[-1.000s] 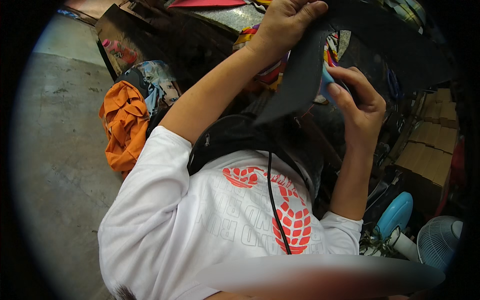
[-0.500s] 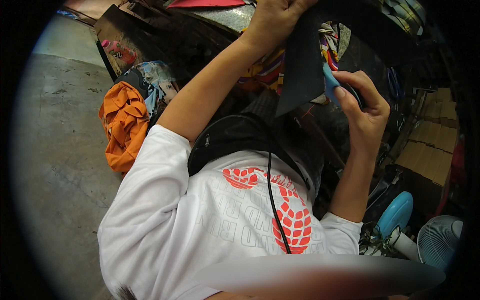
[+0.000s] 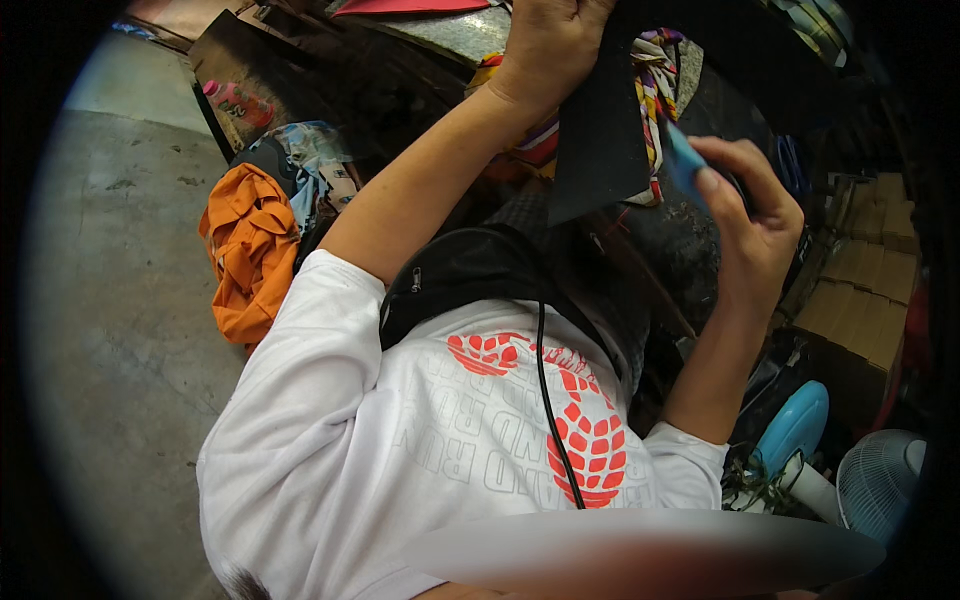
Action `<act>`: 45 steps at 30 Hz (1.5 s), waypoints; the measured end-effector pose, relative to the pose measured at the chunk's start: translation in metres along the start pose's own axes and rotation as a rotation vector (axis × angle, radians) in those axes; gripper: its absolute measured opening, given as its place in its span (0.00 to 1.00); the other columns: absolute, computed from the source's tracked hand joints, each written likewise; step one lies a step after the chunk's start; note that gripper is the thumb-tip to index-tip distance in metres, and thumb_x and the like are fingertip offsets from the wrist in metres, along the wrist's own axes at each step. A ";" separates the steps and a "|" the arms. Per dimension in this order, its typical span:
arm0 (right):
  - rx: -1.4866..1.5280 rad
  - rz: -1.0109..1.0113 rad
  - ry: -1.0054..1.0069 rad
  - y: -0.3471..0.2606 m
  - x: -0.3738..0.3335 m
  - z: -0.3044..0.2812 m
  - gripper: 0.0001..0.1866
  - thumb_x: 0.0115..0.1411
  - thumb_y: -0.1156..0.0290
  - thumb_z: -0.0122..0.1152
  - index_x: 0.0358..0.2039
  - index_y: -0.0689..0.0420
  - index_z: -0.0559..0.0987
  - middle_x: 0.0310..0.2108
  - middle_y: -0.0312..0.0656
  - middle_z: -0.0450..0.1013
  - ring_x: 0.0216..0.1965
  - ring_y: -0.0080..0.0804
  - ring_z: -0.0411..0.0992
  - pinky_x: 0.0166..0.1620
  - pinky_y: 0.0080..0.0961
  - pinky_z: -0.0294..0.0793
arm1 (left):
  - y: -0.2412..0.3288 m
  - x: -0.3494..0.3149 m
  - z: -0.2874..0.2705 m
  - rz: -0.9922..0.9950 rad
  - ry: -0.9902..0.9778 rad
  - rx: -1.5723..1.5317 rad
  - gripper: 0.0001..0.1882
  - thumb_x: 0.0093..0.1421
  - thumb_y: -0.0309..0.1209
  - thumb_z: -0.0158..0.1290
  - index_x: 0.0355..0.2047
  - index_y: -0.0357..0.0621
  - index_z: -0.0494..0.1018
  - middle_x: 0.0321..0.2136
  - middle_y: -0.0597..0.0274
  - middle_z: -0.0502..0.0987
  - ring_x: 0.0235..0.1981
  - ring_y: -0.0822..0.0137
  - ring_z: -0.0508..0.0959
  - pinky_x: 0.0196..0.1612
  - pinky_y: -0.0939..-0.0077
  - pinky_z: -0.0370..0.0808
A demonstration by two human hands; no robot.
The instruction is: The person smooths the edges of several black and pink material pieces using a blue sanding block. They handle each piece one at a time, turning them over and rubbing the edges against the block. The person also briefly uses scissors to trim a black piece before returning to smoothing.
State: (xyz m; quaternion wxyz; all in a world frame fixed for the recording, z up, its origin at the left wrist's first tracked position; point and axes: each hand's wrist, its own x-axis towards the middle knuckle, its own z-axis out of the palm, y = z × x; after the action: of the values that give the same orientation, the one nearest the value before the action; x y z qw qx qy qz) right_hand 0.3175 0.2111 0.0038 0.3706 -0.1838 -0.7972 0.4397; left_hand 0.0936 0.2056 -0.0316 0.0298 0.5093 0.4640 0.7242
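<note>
While the left hand (image 3: 553,45) clenches the flat black sheet (image 3: 600,130) hanging lengthwise, the right hand (image 3: 745,215) just beside its lower edge grasps a blue tool (image 3: 683,160).

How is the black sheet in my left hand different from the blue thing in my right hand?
The black sheet is dark, flat and wide, hanging down from the left hand; the blue thing is bright, narrow and much smaller, mostly hidden in the right hand. The sheet is gripped at its upper edge; the blue thing pokes out past the fingers. Both are held up, close together.

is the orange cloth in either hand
No, the orange cloth lies on the floor, away from the left hand and right hand.
</note>
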 end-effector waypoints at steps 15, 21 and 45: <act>0.001 -0.114 -0.041 -0.002 -0.001 -0.008 0.11 0.51 0.79 0.64 0.36 0.63 0.84 0.29 0.40 0.75 0.30 0.23 0.72 0.34 0.16 0.69 | -0.015 -0.003 0.003 -0.136 -0.008 -0.192 0.09 0.70 0.33 0.47 0.36 0.40 0.71 0.25 0.74 0.68 0.29 0.80 0.65 0.32 0.82 0.65; -0.304 -0.248 0.046 0.000 0.002 0.012 0.13 0.49 0.81 0.65 0.37 0.59 0.85 0.29 0.37 0.75 0.30 0.23 0.73 0.33 0.20 0.72 | -0.012 -0.019 0.016 -0.269 -0.046 -0.344 0.10 0.71 0.33 0.46 0.40 0.40 0.73 0.30 0.73 0.71 0.33 0.80 0.68 0.38 0.84 0.67; -0.213 -0.178 -0.098 -0.024 -0.009 0.002 0.13 0.44 0.81 0.64 0.34 0.61 0.84 0.24 0.40 0.71 0.25 0.25 0.70 0.28 0.18 0.67 | -0.004 -0.012 0.009 -0.125 0.002 -0.076 0.09 0.70 0.33 0.47 0.36 0.40 0.70 0.25 0.70 0.66 0.29 0.78 0.64 0.34 0.82 0.64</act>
State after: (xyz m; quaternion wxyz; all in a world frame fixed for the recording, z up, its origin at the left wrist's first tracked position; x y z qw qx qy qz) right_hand 0.3228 0.1914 0.0195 0.3473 -0.1289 -0.8696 0.3264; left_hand 0.1048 0.2077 -0.0421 0.0938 0.4769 0.4671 0.7386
